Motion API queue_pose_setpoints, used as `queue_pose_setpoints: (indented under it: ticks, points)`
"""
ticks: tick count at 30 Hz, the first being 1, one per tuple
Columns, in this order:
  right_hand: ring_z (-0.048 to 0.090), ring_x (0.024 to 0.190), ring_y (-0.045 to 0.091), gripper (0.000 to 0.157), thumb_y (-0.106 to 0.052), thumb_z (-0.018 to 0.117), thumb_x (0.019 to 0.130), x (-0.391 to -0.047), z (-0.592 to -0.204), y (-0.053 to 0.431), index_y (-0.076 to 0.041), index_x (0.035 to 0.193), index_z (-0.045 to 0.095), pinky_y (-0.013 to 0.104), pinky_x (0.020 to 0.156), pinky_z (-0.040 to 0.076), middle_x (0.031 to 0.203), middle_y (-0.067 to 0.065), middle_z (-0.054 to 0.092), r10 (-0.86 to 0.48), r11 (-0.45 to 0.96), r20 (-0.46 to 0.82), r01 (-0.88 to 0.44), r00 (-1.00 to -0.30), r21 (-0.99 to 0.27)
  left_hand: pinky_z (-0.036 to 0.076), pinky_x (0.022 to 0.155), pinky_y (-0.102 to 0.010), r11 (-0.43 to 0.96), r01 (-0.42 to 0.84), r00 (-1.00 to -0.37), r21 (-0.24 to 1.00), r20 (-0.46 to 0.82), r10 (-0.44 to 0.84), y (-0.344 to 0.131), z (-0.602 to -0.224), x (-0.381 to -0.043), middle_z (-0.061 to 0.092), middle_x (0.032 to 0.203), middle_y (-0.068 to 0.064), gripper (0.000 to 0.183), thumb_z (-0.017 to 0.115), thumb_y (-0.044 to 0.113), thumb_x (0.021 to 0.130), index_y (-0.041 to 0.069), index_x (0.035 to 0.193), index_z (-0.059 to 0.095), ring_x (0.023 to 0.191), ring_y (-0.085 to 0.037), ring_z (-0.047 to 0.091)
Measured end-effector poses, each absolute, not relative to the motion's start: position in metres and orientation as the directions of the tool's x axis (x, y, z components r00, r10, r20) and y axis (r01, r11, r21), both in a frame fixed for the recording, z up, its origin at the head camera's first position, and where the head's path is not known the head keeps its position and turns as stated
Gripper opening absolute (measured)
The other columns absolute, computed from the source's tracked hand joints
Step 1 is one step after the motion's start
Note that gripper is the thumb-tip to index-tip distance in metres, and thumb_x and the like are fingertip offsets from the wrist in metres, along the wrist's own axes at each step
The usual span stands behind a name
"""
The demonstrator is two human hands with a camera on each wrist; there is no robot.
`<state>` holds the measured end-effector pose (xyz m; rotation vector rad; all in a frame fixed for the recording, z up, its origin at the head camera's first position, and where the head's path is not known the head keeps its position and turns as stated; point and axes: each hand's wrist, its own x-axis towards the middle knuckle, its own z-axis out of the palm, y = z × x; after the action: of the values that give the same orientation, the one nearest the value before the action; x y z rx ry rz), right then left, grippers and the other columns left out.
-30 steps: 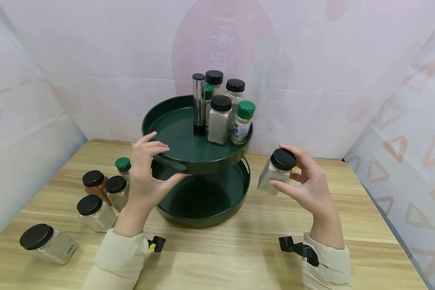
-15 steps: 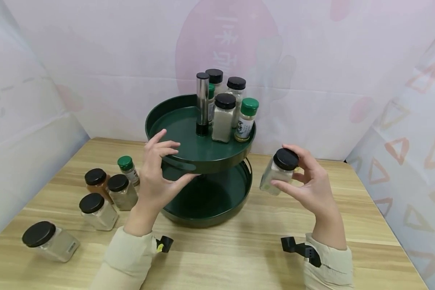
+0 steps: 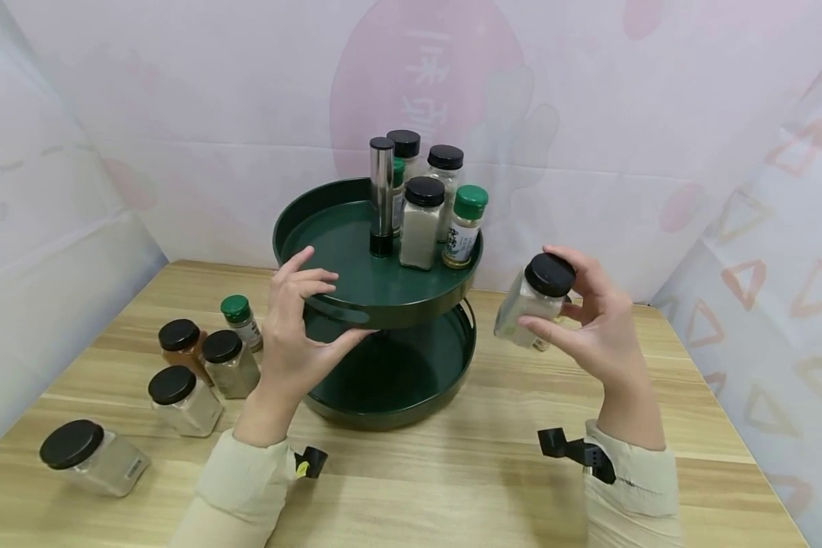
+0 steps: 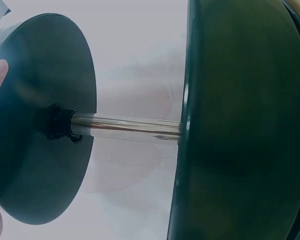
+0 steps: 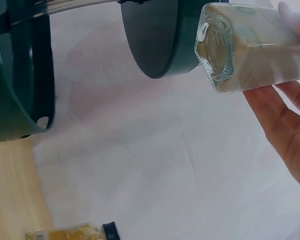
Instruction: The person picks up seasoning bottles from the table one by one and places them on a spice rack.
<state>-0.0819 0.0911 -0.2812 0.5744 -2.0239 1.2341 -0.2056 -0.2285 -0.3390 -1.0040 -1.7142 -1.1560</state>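
Note:
My right hand [image 3: 603,323] holds a square, clear spice jar [image 3: 520,313] with a black lid, tilted above the table right of the green two-tier stand [image 3: 383,420]. Its base [image 5: 216,47] faces the right wrist camera. My left hand [image 3: 291,335] is at the front left of the upper tray [image 3: 411,313], thumb low at the rim and fingers spread above it. Contact is hard to tell. On that tray stand a slim metallic cylinder [image 3: 381,190], a black-lidded jar [image 3: 420,232], a green-capped bottle [image 3: 462,232] and several others behind.
Left on the table are several black-lidded jars [image 3: 186,407], a jar of reddish-brown contents [image 3: 190,356] and a green-capped bottle [image 3: 246,327]. One jar [image 3: 109,463] lies nearest the front. A bottle with yellow contents [image 5: 72,233] is partly visible in the right wrist view.
My right hand has raised the spice jar slightly and moved it a little to the right. My left hand has shifted a little right along the upper tray, then stayed there.

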Motion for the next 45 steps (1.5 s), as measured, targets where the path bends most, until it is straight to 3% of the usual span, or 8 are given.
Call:
queue_pose_setpoints:
  ticks: [2, 9, 16, 24, 32, 36, 41, 45]
  points:
    - [0.066, 0.102, 0.011, 0.078, 0.016, 0.082, 0.068, -0.084, -0.275, 0.092, 0.009, 0.137, 0.047, 0.020, 0.077, 0.060, 0.118, -0.001, 0.068, -0.016, 0.433, 0.757, -0.687, -0.653, -0.584, 0.033, 0.121, -0.048, 0.269, 0.921, -0.335, 0.282, 0.925, 0.178, -0.228, -0.340, -0.206, 0.062, 0.119, -0.024, 0.061, 0.072, 0.048, 0.087, -0.005, 0.108, 0.053, 0.140, -0.037, 0.043]
    - [0.067, 0.103, 0.015, 0.079, 0.021, 0.080, 0.066, -0.092, -0.253, 0.087, 0.008, 0.137, 0.048, 0.021, 0.077, 0.060, 0.118, 0.003, 0.068, -0.014, 0.399, 0.778, -0.717, -0.628, -0.571, 0.030, 0.122, -0.049, 0.244, 0.917, -0.361, 0.317, 0.918, 0.166, -0.228, -0.341, -0.206, 0.061, 0.119, -0.023, 0.062, 0.093, 0.008, 0.063, -0.004, 0.108, 0.053, 0.140, -0.034, 0.042]
    - [0.067, 0.102, 0.019, 0.079, 0.026, 0.077, 0.065, -0.108, -0.232, 0.072, 0.005, 0.137, 0.051, 0.023, 0.075, 0.061, 0.123, 0.006, 0.065, -0.021, 0.389, 0.782, -0.726, -0.622, -0.567, 0.031, 0.122, -0.049, 0.246, 0.920, -0.349, 0.306, 0.924, 0.157, -0.228, -0.341, -0.207, 0.061, 0.118, -0.024, 0.060, 0.073, 0.047, 0.085, -0.005, 0.108, 0.053, 0.140, -0.034, 0.042]
    - [0.066, 0.109, 0.024, 0.075, 0.015, 0.080, 0.071, -0.128, -0.214, 0.046, 0.000, 0.138, 0.051, 0.028, 0.077, 0.062, 0.132, 0.009, 0.060, -0.071, 0.407, 0.773, -0.726, -0.631, -0.555, 0.031, 0.121, -0.049, 0.261, 0.926, -0.320, 0.272, 0.933, 0.165, -0.229, -0.341, -0.207, 0.061, 0.117, -0.025, 0.060, 0.071, 0.047, 0.087, -0.006, 0.108, 0.053, 0.138, -0.036, 0.044]
    - [0.062, 0.093, 0.024, 0.076, 0.008, 0.083, 0.074, -0.144, -0.211, 0.018, -0.006, 0.141, 0.050, 0.031, 0.076, 0.063, 0.136, 0.004, 0.055, -0.115, 0.416, 0.708, -0.681, -0.696, -0.602, 0.032, 0.121, -0.049, 0.263, 0.931, -0.302, 0.252, 0.939, 0.167, -0.228, -0.341, -0.209, 0.061, 0.119, -0.025, 0.062, 0.073, 0.047, 0.086, -0.007, 0.108, 0.053, 0.139, -0.038, 0.044]
    - [0.057, 0.088, 0.020, 0.076, 0.000, 0.085, 0.074, -0.149, -0.213, 0.008, -0.009, 0.141, 0.050, 0.035, 0.075, 0.063, 0.130, 0.005, 0.057, -0.140, 0.449, 0.687, -0.664, -0.713, -0.597, 0.032, 0.121, -0.047, 0.270, 0.924, -0.324, 0.271, 0.929, 0.177, -0.228, -0.341, -0.207, 0.061, 0.122, -0.024, 0.058, 0.082, 0.034, 0.080, -0.005, 0.110, 0.053, 0.140, -0.035, 0.043]
    - [0.056, 0.084, 0.017, 0.077, -0.005, 0.087, 0.074, -0.154, -0.219, -0.002, -0.011, 0.142, 0.050, 0.033, 0.074, 0.063, 0.123, 0.007, 0.059, -0.176, 0.489, 0.674, -0.658, -0.718, -0.573, 0.032, 0.122, -0.046, 0.275, 0.915, -0.350, 0.296, 0.920, 0.174, -0.226, -0.340, -0.206, 0.061, 0.122, -0.022, 0.067, 0.095, 0.004, 0.059, -0.004, 0.110, 0.053, 0.141, -0.033, 0.043]
    - [0.059, 0.084, 0.016, 0.076, -0.008, 0.087, 0.075, -0.157, -0.225, -0.007, -0.011, 0.142, 0.049, 0.030, 0.074, 0.063, 0.121, 0.008, 0.060, -0.203, 0.512, 0.652, -0.647, -0.731, -0.565, 0.032, 0.121, -0.046, 0.277, 0.914, -0.352, 0.297, 0.920, 0.174, -0.226, -0.341, -0.206, 0.061, 0.120, -0.021, 0.067, 0.095, 0.004, 0.058, -0.004, 0.109, 0.053, 0.139, -0.033, 0.045]
